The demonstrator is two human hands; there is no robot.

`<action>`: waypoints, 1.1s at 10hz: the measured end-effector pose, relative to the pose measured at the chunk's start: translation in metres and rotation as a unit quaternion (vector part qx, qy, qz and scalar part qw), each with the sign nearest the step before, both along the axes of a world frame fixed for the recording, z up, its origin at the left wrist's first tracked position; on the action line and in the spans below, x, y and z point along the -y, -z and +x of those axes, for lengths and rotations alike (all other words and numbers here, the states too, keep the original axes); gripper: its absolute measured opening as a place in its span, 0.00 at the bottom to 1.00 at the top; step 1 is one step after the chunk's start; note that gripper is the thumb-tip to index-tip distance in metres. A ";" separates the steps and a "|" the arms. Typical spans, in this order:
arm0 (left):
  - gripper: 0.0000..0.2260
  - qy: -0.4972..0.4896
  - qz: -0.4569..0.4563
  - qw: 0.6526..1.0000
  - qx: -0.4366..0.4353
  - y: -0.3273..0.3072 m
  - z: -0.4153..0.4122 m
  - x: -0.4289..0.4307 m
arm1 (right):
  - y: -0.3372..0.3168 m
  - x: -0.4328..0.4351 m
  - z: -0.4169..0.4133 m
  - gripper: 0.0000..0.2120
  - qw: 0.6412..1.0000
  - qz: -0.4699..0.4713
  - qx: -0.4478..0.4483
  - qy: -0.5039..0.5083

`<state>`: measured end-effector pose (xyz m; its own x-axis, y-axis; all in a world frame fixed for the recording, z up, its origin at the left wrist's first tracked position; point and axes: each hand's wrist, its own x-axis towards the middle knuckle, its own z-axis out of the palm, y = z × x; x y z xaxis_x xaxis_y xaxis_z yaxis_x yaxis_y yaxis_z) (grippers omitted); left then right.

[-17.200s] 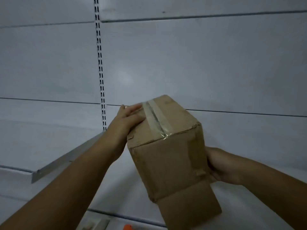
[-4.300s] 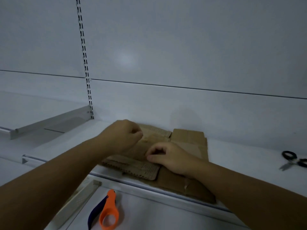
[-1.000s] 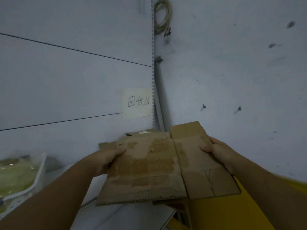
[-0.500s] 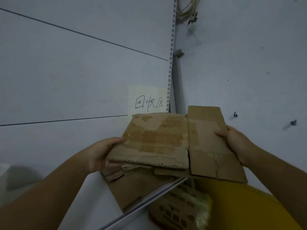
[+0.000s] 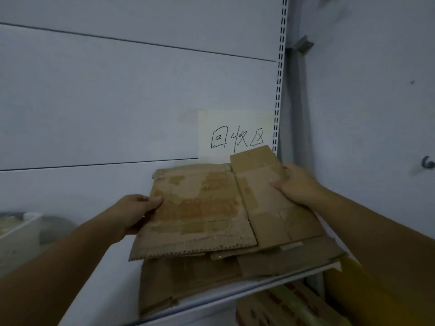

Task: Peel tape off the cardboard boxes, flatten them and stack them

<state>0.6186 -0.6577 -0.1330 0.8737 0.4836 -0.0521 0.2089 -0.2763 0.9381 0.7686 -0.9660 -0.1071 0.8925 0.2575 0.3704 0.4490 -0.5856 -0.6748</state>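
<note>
A flattened brown cardboard box (image 5: 207, 208) with torn, peeled patches lies across a stack of flattened cardboard (image 5: 193, 276) on a white shelf. My left hand (image 5: 134, 212) grips its left edge, thumb on top. My right hand (image 5: 294, 184) grips the right edge near a raised flap, thumb on the upper face. The held box sits low over the stack; whether it touches the stack I cannot tell.
The white shelf edge (image 5: 211, 300) runs under the stack. A paper note (image 5: 235, 135) with handwriting is stuck on the back panel. A slotted upright (image 5: 279, 90) stands in the corner. A yellow object (image 5: 367, 300) and a packaged item (image 5: 289, 307) lie below right.
Both hands have carried the flattened box forward and lowered it over the cardboard stack on the shelf; the view has moved closer to the corner.
</note>
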 end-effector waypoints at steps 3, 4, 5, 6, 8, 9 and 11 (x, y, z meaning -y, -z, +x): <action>0.16 -0.173 0.341 0.919 -0.096 0.060 0.015 0.033 | 0.078 -0.019 0.079 0.15 0.986 -0.151 -0.020 -0.065; 0.20 -0.105 0.406 0.894 -0.160 0.088 0.030 0.034 | 0.103 -0.030 0.079 0.13 0.974 -0.222 0.031 -0.013; 0.19 -0.057 0.387 0.906 -0.160 0.100 0.036 0.027 | 0.120 -0.032 0.070 0.13 0.974 -0.222 0.044 -0.016; 0.20 -0.030 0.382 0.905 -0.187 0.104 0.036 0.020 | 0.132 -0.033 0.081 0.14 0.989 -0.133 -0.045 -0.042; 0.20 0.003 0.322 0.923 -0.212 0.095 0.041 0.009 | 0.137 -0.027 0.086 0.19 0.973 -0.175 -0.080 -0.124; 0.21 0.026 0.327 0.915 -0.234 0.081 0.046 0.009 | 0.125 -0.037 0.084 0.22 0.965 -0.205 -0.110 -0.118; 0.22 0.026 0.461 0.867 -0.187 0.046 0.037 0.011 | 0.102 -0.058 0.078 0.18 0.981 -0.159 -0.001 -0.113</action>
